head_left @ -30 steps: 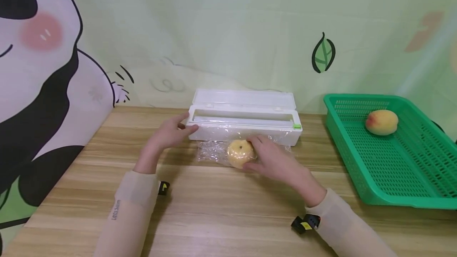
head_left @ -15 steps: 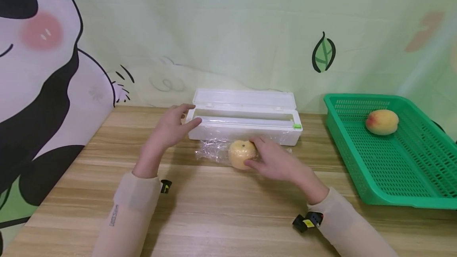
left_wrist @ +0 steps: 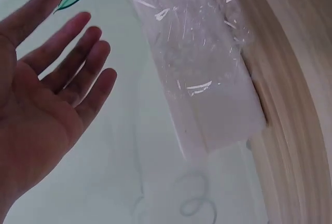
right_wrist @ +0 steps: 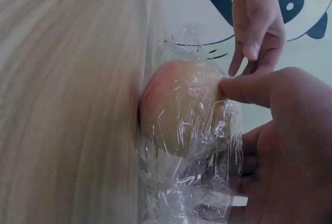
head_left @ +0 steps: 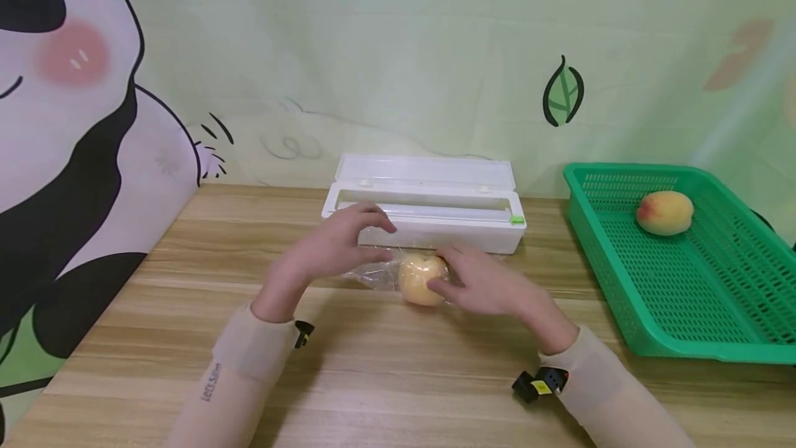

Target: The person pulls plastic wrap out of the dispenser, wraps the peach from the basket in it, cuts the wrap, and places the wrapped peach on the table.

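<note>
A yellow-pink peach sits on the wooden table, covered in clear cling film. My right hand grips it from the right, the thumb on its near side; in the right wrist view, fingers reach behind the film. Just left of the peach, my left hand hovers over loose film, fingers spread and slightly bent, holding nothing. Behind both hands stands a white cling film dispenser with its lid raised and the roll showing. Film lies over its front in the left wrist view.
A green plastic basket stands at the right, with a second peach in it. A small green slider sits at the dispenser's right end. Behind the table hangs a printed cloth.
My left hand has moved from the dispenser's left end rightward and nearer, to beside the peach. The right hand has drawn the wrapped peach slightly toward me.
</note>
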Available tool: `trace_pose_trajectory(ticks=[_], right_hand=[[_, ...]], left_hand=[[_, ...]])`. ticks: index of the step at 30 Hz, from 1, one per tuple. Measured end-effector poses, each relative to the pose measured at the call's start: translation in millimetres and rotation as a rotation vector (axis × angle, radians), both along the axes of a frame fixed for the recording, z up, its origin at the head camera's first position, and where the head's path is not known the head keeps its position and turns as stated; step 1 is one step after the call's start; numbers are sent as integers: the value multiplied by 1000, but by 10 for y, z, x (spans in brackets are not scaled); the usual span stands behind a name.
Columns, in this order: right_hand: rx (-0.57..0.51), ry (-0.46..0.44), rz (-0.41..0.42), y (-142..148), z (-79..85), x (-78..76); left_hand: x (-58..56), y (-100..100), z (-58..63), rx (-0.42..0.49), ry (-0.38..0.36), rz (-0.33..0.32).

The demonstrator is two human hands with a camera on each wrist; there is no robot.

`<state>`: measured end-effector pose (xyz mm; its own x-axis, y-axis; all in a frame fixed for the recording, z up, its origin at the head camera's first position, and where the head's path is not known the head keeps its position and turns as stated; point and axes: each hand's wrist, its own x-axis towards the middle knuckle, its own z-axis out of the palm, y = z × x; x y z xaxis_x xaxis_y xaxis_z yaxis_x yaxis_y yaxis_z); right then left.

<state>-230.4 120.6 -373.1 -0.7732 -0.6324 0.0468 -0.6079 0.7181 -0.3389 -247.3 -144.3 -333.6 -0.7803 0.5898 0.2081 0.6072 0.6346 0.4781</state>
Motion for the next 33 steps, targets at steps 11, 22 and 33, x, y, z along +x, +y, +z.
trace_pose_trajectory(ticks=[11, 22, 33], right_hand=[[-68, -70, 112, 28, -1, -43], [-108, -95, 75, 29, -40, -68], [-232, 69, 67, 18, 33, -66]], left_hand=[[125, 291, -158, -149, -54, -170], [111, 408, -331, -225, 1, -99], [57, 402, -390, -96, -64, -53]])
